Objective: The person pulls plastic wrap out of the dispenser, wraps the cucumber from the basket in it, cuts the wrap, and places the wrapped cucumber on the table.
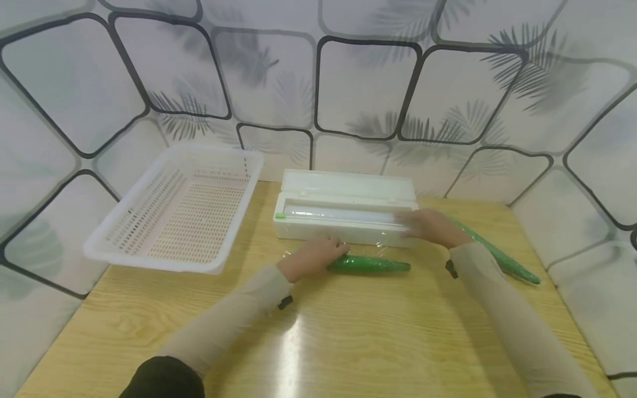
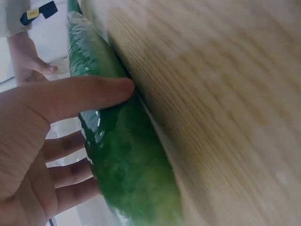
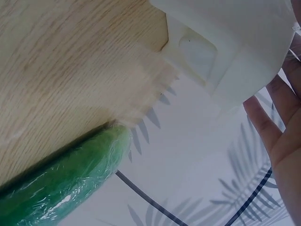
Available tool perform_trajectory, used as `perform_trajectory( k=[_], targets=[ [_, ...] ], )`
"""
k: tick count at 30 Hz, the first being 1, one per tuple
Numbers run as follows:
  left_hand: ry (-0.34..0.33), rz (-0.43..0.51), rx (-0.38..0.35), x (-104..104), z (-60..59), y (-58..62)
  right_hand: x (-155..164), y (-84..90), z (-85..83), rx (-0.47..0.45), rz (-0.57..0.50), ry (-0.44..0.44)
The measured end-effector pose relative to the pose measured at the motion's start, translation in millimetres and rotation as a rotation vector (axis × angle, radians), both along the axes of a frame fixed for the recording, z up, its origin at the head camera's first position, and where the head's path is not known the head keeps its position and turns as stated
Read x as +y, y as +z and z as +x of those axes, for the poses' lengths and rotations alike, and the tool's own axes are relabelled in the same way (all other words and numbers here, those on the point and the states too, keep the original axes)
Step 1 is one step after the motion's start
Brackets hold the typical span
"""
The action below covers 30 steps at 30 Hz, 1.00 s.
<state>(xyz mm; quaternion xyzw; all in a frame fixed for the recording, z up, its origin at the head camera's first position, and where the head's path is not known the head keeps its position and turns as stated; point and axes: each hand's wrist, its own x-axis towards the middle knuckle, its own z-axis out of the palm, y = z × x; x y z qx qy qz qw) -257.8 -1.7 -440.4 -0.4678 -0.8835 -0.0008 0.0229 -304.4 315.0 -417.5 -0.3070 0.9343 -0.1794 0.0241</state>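
Head view: left hand [image 1: 312,258] is laid on the left end of a green cucumber [image 1: 370,265] at 6 o'clock of the cling film box [image 1: 343,213]; fingers [image 2: 89,96] straight, nothing gripped. Right hand [image 1: 429,226] is pressed flat on the box's right end, fingers extended. Film [image 1: 348,246] is drawn out under the cucumber. Second wrapped cucumber [image 1: 497,254] lies at 3 o'clock. Risk: film may bunch or cling to itself if the cucumber is rolled skewed; box may slide on the tabletop [image 1: 348,331] if pressure is eased.
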Motion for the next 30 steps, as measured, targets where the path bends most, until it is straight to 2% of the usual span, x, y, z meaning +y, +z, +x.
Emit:
perform_trajectory(
  k=[3,8,14,19,23,26,28,30],
  targets=[
    [0.015,-0.028,-0.082,1,5.3,3.6,1,1.7,0.8,-0.02,-0.004,-0.006],
    [0.025,-0.066,-0.178,1,11.8,9.2,1,1.6,0.6,0.005,-0.011,0.012],
    [0.022,-0.08,-0.217,0,14.3,11.3,2,-0.3,0.6,0.038,-0.007,0.014],
    [0.035,-0.081,-0.232,0,14.5,11.2,3,-2.3,6.9,0.089,-0.083,-0.034],
    [0.047,-0.061,-0.26,0,14.6,9.7,-2,0.9,23.4,0.192,-0.175,-0.072],
    [0.064,-0.045,-0.286,0,14.9,9.7,-9,3.9,41.5,0.278,-0.204,0.007],
    [0.077,-0.04,-0.297,-1,15.1,10.4,-14,3.7,53.7,0.275,-0.201,0.083],
    [0.086,-0.043,-0.3,-1,15.0,11.0,-18,1.3,64.9,0.22,-0.169,0.114]
  ],
)
